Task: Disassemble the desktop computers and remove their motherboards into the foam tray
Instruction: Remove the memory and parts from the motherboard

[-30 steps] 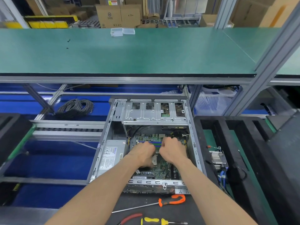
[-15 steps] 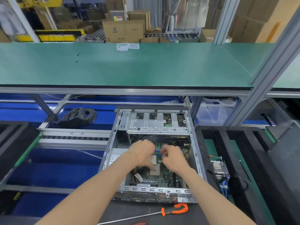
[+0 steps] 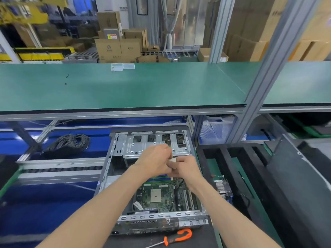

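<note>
An open grey desktop case [image 3: 114,169] lies in front of me, its silver drive cage [image 3: 136,147] at the far end. The green motherboard [image 3: 161,196] sits inside with a bare CPU socket and blue memory slots. My left hand [image 3: 154,161] and my right hand [image 3: 188,169] meet above the board near the drive cage. Together they pinch a small white connector [image 3: 173,160] between their fingers; its cable is hidden. To the right stands the black foam tray [image 3: 232,167] with a finned part [image 3: 223,187] in one slot.
An orange-handled screwdriver [image 3: 177,236] lies on the black mat before the case. A coil of black cable [image 3: 69,143] rests on the blue surface at left. The green shelf [image 3: 125,86] spans overhead, held by an aluminium post [image 3: 259,83] on the right.
Both hands have lifted from deep inside the case to above the board, now holding a white connector. The camera tilted up, and the CPU socket is uncovered.
</note>
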Action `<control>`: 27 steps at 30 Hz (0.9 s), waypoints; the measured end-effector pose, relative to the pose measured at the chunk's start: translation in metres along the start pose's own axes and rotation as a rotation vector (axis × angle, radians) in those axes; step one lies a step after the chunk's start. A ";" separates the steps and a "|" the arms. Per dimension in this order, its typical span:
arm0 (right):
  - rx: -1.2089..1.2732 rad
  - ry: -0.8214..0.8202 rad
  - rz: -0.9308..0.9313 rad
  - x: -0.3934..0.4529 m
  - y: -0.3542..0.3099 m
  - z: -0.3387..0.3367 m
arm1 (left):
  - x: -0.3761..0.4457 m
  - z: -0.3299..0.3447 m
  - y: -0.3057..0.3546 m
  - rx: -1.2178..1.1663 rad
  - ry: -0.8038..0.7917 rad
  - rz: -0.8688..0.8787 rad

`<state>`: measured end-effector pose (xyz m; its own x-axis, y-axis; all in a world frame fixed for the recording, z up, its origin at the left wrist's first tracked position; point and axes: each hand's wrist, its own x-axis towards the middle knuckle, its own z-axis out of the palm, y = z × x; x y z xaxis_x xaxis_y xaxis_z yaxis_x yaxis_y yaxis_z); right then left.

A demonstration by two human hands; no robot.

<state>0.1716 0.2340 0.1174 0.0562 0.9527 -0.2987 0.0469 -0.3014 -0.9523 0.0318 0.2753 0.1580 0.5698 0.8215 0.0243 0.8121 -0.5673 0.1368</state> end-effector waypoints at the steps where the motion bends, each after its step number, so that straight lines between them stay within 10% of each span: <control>1: 0.005 0.016 -0.011 -0.001 -0.003 -0.006 | 0.002 0.000 0.003 -0.001 0.037 0.015; 9: 0.021 0.159 -0.097 -0.009 -0.018 -0.067 | 0.007 0.023 0.013 -0.280 0.354 -0.046; 20: -0.014 0.354 -0.125 -0.005 0.033 -0.121 | 0.028 0.060 0.040 -0.287 0.089 0.089; 27: -0.813 0.225 -0.181 0.011 0.076 -0.137 | 0.046 0.074 0.053 -0.151 -0.097 0.126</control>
<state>0.3122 0.2164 0.0505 0.1710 0.9842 -0.0456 0.7684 -0.1622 -0.6190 0.1108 0.2790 0.0935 0.6808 0.7312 -0.0434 0.7098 -0.6439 0.2857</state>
